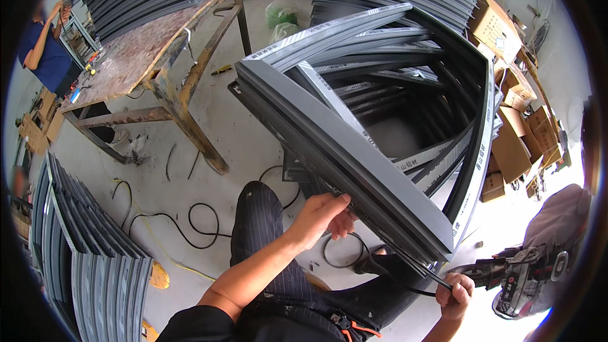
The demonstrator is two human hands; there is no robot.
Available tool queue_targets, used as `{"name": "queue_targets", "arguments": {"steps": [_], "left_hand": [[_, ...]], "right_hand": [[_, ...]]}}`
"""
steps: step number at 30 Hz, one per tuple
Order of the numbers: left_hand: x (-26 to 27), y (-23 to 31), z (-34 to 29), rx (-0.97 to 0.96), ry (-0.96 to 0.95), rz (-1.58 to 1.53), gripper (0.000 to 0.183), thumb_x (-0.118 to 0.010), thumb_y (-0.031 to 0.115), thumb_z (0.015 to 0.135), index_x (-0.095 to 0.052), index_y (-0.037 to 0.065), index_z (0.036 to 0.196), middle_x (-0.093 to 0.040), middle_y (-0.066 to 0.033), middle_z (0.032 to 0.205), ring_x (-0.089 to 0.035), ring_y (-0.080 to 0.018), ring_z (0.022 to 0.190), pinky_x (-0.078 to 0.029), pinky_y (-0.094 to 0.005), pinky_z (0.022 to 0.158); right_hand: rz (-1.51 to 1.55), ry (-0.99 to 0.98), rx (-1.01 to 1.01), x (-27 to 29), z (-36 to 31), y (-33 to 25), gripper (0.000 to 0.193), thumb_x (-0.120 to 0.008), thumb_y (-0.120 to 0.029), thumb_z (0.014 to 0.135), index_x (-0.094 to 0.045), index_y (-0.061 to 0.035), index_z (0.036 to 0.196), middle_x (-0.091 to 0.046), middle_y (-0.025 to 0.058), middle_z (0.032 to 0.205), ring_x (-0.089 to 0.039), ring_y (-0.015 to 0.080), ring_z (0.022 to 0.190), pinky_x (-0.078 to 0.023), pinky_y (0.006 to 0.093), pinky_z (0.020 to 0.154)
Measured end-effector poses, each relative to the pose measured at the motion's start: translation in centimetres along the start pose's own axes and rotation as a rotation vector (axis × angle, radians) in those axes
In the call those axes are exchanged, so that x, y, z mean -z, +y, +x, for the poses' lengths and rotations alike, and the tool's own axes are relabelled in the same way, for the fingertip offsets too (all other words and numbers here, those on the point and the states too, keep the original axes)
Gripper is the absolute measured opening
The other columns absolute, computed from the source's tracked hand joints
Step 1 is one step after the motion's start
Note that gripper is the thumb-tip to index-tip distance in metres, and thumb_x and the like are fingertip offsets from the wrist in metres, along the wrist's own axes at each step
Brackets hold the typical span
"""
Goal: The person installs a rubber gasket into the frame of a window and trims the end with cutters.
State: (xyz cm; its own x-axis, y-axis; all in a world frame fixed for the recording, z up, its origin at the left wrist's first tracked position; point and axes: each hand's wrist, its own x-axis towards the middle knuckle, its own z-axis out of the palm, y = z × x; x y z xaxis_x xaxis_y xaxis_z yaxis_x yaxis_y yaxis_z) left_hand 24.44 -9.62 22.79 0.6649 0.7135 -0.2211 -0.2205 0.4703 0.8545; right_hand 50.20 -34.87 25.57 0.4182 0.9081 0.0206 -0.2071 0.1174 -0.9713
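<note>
A dark grey metal window frame (335,152) lies tilted on top of a stack of similar frames (373,44). Along its near lower edge runs a thin black rubber strip (405,259). My left hand (320,218) is closed at this edge, about halfway along, with the thumb on the strip and the fingers curled beneath. Beyond the frame's near right corner, my right hand (455,296) grips the strip's loose length in a fist. A pair of orange-handled pliers (354,328) rests by my lap.
A worn workbench (136,57) stands at the far left, where a person in blue (47,50) works. More frames (95,266) are stacked at the near left. Black cable (206,215) curls over the floor. Cardboard boxes (516,139) and a dark bag with straps (529,272) sit to the right.
</note>
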Motion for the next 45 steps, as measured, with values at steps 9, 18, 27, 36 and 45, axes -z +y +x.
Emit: {"name": "queue_targets", "arguments": {"steps": [9,18,27,36,45], "left_hand": [[1.7,1.3,0.6,-0.03,0.063,0.05,0.039,-0.052,0.027,0.094,-0.063,-0.005,0.073,-0.065,-0.0149,0.065,-0.062,-0.0183,0.05,-0.045,-0.0243,0.042],[10.6,6.9,2.9,-0.137,0.273,0.231,0.04,-0.054,0.037,0.092,-0.06,-0.002,0.091,-0.066,-0.0136,0.068,-0.064,-0.0163,0.054,-0.048,-0.0232,0.044],[19.9,12.3,6.2,-0.199,0.572,0.162,0.045,-0.056,0.051,0.089,-0.059,0.008,0.077,-0.062,-0.0058,0.066,-0.058,-0.0127,0.054,-0.045,-0.0234,0.05],[0.0,0.6,-0.5,0.009,-0.106,0.186,0.056,-0.057,0.054,0.088,-0.065,-0.002,0.083,-0.066,-0.0109,0.067,-0.063,-0.0153,0.054,-0.047,-0.0215,0.048],[-2.5,-1.2,-1.2,0.0,0.031,0.064,0.045,-0.056,0.042,0.093,-0.062,-0.001,0.079,-0.06,-0.0062,0.059,-0.054,-0.0097,0.048,-0.041,-0.0202,0.045]], "right_hand": [[-0.061,0.049,0.01,0.0,-0.5,-0.3,0.034,-0.065,-0.025,0.084,-0.049,-0.0009,0.067,-0.041,0.0037,0.052,-0.034,0.0088,0.036,-0.024,0.0217,0.03],[-0.123,0.04,-0.011,1.1,-1.4,0.3,0.032,-0.063,-0.025,0.089,-0.051,-0.0009,0.072,-0.04,0.0023,0.051,-0.032,0.0077,0.037,-0.022,0.0216,0.032],[-0.16,0.08,-0.054,0.2,-1.6,-0.1,0.033,-0.063,-0.026,0.089,-0.05,-0.0026,0.07,-0.042,0.0017,0.052,-0.033,0.0069,0.039,-0.022,0.0215,0.035],[-0.267,0.054,0.015,-0.8,-1.7,-0.9,0.037,-0.066,-0.03,0.086,-0.053,0.0008,0.069,-0.048,0.0037,0.059,-0.041,0.0088,0.044,-0.029,0.0219,0.039],[-0.462,0.052,0.04,-2.3,-1.8,-1.5,0.023,-0.07,-0.016,0.079,-0.063,0.0056,0.084,-0.053,0.003,0.068,-0.048,0.0086,0.059,-0.036,0.0213,0.053]]}}
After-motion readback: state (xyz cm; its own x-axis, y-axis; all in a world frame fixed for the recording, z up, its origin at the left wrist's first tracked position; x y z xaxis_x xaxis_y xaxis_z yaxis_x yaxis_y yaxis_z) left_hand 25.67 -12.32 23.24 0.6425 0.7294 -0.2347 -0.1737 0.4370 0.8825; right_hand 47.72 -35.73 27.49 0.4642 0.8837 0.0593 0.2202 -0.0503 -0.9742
